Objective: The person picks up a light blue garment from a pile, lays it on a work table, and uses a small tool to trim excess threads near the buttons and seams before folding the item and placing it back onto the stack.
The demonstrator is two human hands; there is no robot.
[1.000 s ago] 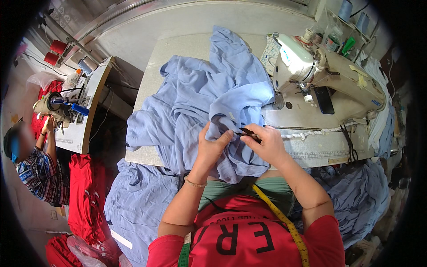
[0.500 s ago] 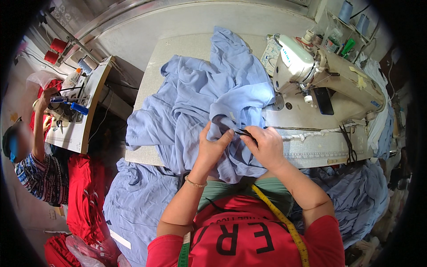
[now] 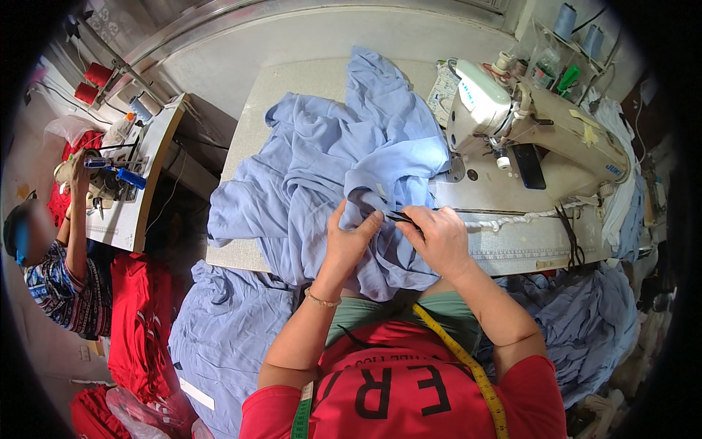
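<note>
A light blue garment lies in loose folds over the sewing table and hangs past its near edge. My left hand is closed on a folded edge of it, thumb and fingers pinching the cloth. Close by on the right, my right hand grips small black thread snips. Their dark points reach toward the cloth beside my left thumb. Most of the snips is hidden inside my right hand.
A sewing machine stands at the right, with a phone on its bed. Black scissors lie near the table's right edge. More blue cloth hangs at the left. A co-worker sits at another machine, beside red fabric.
My hands keep almost the same place and grip on the cloth and the snips. At the far left, the co-worker's arms and hands have shifted at their machine.
</note>
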